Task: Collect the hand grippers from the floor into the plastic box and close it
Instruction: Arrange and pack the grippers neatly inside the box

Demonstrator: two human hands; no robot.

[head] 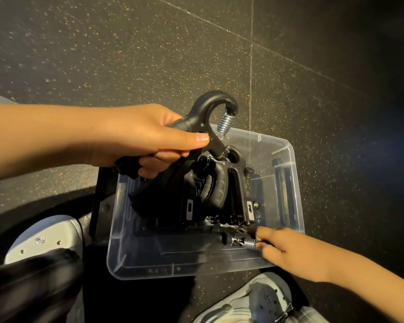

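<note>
A clear plastic box [149, 262] stands on the dark floor between my feet. Several black hand grippers [219, 190] lie packed inside it. My left hand [135, 136] grips another black hand gripper [208, 110] by its handles, above the box's far left corner; its hook and silver spring point up. My right hand [282, 250] reaches into the box's near right corner, and its fingers pinch a hand gripper [236, 240] lying on the box's bottom, right by its silver spring.
The floor is dark speckled tile [313, 89] with pale seams. A black flat piece [98, 206], perhaps the lid, leans at the box's left side. My two pale clogs [47, 234] [266, 297] flank the box's near edge.
</note>
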